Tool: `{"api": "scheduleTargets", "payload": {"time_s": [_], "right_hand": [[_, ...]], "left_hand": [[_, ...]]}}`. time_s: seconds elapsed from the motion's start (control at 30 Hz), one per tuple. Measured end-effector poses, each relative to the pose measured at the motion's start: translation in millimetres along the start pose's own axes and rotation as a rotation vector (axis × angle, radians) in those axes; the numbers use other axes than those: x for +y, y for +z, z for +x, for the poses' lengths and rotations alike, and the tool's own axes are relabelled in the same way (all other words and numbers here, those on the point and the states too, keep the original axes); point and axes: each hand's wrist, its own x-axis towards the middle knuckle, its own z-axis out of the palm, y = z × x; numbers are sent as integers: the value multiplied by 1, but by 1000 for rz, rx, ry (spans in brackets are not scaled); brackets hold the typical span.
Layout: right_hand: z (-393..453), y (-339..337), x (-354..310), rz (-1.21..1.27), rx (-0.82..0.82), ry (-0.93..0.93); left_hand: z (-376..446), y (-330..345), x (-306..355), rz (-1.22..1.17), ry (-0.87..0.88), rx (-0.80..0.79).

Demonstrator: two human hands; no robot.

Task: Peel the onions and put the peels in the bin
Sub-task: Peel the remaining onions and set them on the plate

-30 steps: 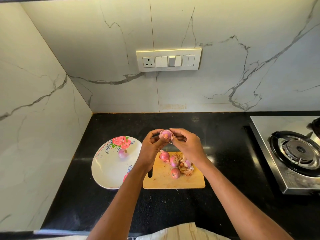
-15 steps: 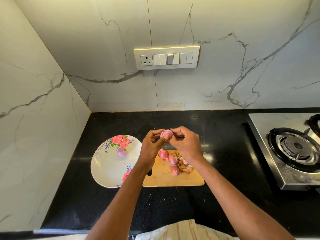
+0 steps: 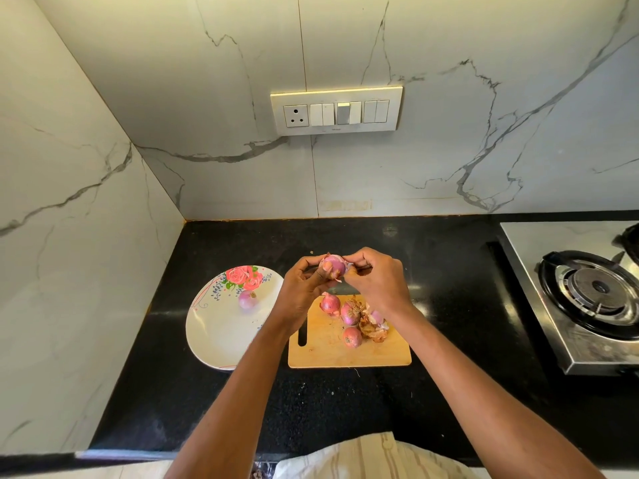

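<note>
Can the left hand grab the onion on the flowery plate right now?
Probably not yet: the left hand is busy holding the onion being peeled. Nothing blocks the way to the plate's onion.

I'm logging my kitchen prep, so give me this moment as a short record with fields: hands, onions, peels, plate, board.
left hand: holds the onion in hand
right hand: pinches skin on that onion
cutting board: three unpeeled onions, plus a peel pile
plate: left of the board, one peeled onion on it
bin: not in view
stove: far right, unlit
</note>
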Motion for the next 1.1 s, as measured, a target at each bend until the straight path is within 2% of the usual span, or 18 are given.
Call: {"api": "scheduleTargets", "payload": {"time_s": [0.23, 0.4, 0.5, 0.73, 0.87, 0.93, 1.0, 1.1], "right_hand": [[2, -3, -1, 144, -139, 22], [3, -2, 6, 194, -90, 84], [2, -2, 6, 139, -76, 56], [1, 3, 0, -39, 1, -50], [-2, 5, 4, -79, 29, -44], [4, -5, 15, -90, 54, 24], [9, -19, 28, -100, 24, 120], [8, -20, 43, -140, -119, 148]], "left_hand": [[-2, -2, 3, -108, -56, 13], [2, 5, 3, -88, -86, 23], [4, 5, -1, 30, -62, 43], [2, 7, -1, -26, -85, 35], [-4, 6, 3, -14, -70, -2], [-8, 3, 4, -10, -79, -63], [-11, -1, 1, 31, -87, -100], [-12, -6, -7, 42, -92, -58]]}}
